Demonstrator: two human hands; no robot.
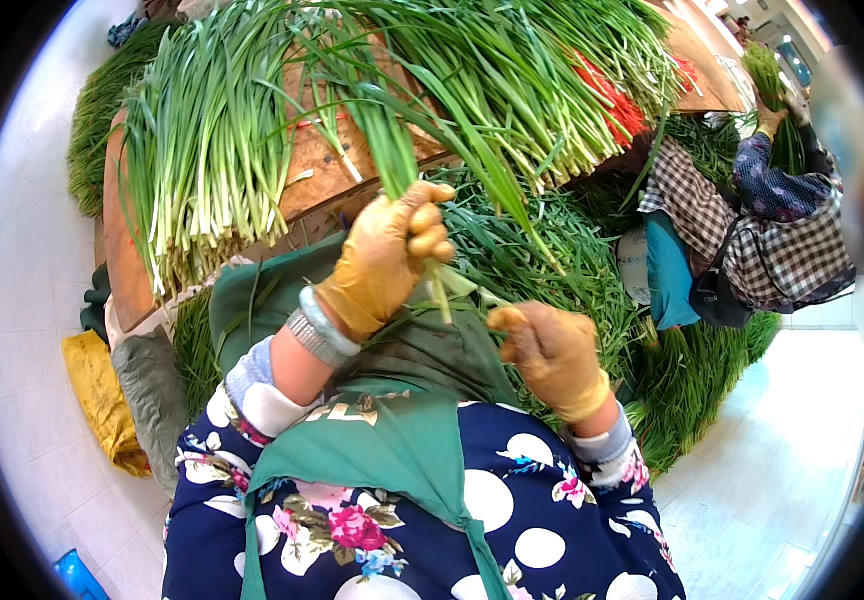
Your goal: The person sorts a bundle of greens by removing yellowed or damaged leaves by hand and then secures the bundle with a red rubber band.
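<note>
My left hand, in a yellowish rubber glove, is closed around a small bunch of garlic chives; the leaves rise towards the table and a few pale stem ends stick out below the fingers. My right hand, gloved alike, is lower and to the right, with thumb and fingertips pinched near a pale strip of leaf; whether it holds the strip is unclear. Beyond the hands, a wooden table bears a thick row of chives at left and another pile at right. A green apron covers my lap.
Loose leaves are heaped below the table's edge. Red ties lie among the right pile. A co-worker in a checked apron sits at right, holding chives. More chives stand on the floor. Grey and yellow sacks are at left.
</note>
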